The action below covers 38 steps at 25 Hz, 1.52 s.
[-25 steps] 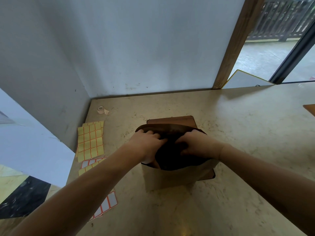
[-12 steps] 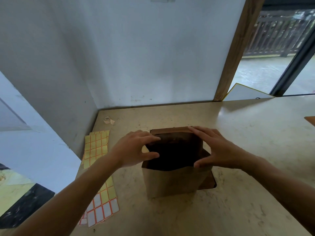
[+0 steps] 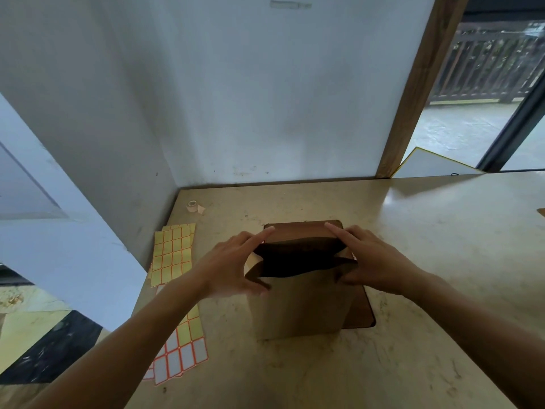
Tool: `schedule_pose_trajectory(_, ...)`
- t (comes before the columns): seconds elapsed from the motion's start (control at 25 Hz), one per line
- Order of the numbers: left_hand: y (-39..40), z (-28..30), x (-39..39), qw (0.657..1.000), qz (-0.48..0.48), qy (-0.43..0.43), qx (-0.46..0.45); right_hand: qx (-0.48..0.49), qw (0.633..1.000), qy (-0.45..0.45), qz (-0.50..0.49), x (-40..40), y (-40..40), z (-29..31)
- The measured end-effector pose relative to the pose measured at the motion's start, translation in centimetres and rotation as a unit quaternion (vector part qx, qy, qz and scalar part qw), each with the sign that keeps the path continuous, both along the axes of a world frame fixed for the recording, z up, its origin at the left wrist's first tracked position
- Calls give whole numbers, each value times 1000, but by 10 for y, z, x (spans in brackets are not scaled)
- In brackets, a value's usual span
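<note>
A brown paper bag (image 3: 298, 305) stands upright on a dark brown mat (image 3: 361, 311) in the middle of the table, its mouth open and dark inside. My left hand (image 3: 233, 267) holds the bag's left top edge, fingers stretched along the far rim and thumb on the near side. My right hand (image 3: 368, 261) holds the right top edge the same way, fingers straight toward the far rim, thumb against the near fold. Both hands press the side folds inward.
Sheets of yellow and white stickers (image 3: 174, 252) lie left of the bag, more of these stickers (image 3: 182, 355) near my left forearm. A small tape roll (image 3: 192, 206) sits near the back left corner. Walls close the back and left; a wooden post (image 3: 413, 93) stands at back right.
My hands came out of the bag's mouth and moved apart to its side edges. The bag's opening has narrowed from front to back as the sides fold in.
</note>
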<state>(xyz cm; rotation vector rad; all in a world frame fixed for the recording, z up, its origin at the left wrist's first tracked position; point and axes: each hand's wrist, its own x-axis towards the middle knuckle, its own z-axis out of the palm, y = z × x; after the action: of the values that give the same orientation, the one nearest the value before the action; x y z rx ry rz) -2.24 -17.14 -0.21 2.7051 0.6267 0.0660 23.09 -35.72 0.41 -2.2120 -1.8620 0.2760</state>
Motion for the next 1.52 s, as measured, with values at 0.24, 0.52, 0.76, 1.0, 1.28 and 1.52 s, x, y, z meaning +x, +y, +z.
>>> schedule_pose_trajectory(0.24,-5,-6,3,999,-14,-33,2,33,999,30,-9,3,0,-2)
schedule_pose_trajectory(0.52,-6,-21,7,997,-3,-60,-56,-12,992,129,-2,-2,5,-12)
schedule_pose_trajectory(0.76,-6,-38,15,996,14,-31,-76,-19,998,15,-60,-11,12,-31)
schedule_pose_trajectory(1.0,-8,-49,19,999,29,-30,-4,56,993,-92,55,-32,12,-40)
schedule_pose_trajectory(1.28,-14,-52,19,995,-50,-51,65,43,997,-29,57,-29,17,-51)
schedule_pose_trajectory(1.52,-15,-59,25,992,-64,-64,93,58,997,-19,39,-29,16,-54)
